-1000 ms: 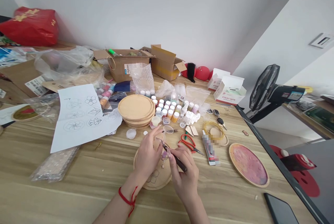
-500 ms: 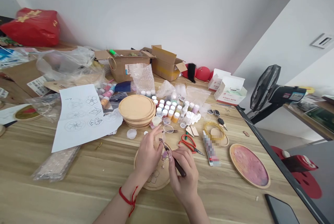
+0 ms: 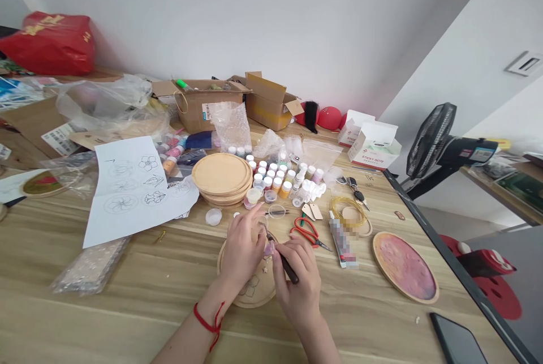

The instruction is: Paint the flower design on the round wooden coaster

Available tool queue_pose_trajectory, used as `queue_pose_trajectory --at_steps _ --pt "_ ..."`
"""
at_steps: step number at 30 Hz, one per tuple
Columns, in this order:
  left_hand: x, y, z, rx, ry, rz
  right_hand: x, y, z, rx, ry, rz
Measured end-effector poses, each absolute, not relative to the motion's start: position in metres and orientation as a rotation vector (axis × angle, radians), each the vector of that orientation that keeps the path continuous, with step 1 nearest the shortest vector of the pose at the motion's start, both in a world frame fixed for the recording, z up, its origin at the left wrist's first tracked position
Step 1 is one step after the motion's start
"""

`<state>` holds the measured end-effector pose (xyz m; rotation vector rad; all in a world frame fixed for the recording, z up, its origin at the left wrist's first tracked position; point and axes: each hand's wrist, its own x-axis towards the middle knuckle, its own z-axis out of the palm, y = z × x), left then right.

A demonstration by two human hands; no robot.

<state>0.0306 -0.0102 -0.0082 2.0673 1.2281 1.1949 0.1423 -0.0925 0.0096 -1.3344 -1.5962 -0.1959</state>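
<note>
My left hand (image 3: 241, 251) is curled over a round wooden disc (image 3: 250, 290) that bears a pencilled flower outline, and its fingertips pinch a small clear cup (image 3: 259, 222). My right hand (image 3: 299, 282) grips a thin dark-handled tool (image 3: 282, 259) like a pen, with the tip pointing up-left into the cup. A small pinkish blob sits on the tool near my fingers. A red string bracelet (image 3: 207, 324) circles my left wrist.
Red-handled scissors (image 3: 307, 232), a glue tube (image 3: 341, 242), a gold wire coil (image 3: 348, 208) and a pink-painted disc (image 3: 405, 268) lie to the right. Several small paint jars (image 3: 275, 177) and stacked wooden discs (image 3: 221, 178) stand behind. A flower sketch sheet (image 3: 131, 191) lies left, a phone (image 3: 456, 344) near right.
My right hand and the tool have shifted slightly left and closer to the cup. The left hand stays over the disc.
</note>
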Motion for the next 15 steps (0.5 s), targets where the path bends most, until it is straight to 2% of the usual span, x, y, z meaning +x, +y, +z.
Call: queue_pose_trajectory --at_steps 15 --pt "0.0303 -0.012 -0.0117 1.976 1.19 1.207 0.1421 -0.094 0.0086 -1.312 -1.59 -0.201"
